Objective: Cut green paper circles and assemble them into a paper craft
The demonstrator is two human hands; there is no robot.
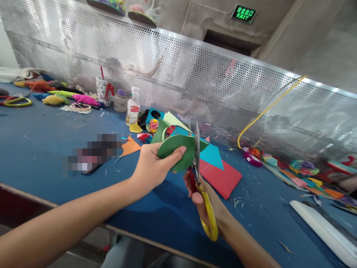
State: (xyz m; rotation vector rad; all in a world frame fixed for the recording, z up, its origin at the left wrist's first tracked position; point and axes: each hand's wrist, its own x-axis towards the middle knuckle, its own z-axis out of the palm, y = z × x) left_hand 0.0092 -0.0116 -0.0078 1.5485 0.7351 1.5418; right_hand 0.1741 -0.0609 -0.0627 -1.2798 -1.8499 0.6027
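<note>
I see bright bundles, a cup and a bottle at the back. The left hand pinches green paper, round with a pointy tip, above the blue table. Scissors cross it; the right hand curls its fingers round their handles. Red sheets lie behind, a white bar far right.

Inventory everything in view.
table: 1, blue, foreground
green paper: count unclear, green, centre
scissors: 2, yellow-red handles, centre, left edge
loose paper: several, mixed, centre
bottle: 1, white, back
cup: 1, white, back left
jar: 1, clear, between them
bundles: several, mixed, left
crafts: several, mixed, right edge
long object: 1, white, lower right
mesh panel: 1, silver, background
strip: 1, yellow, right
exit sign: 1, green, top right
left hand: 1, centre
right hand: 1, centre
</note>
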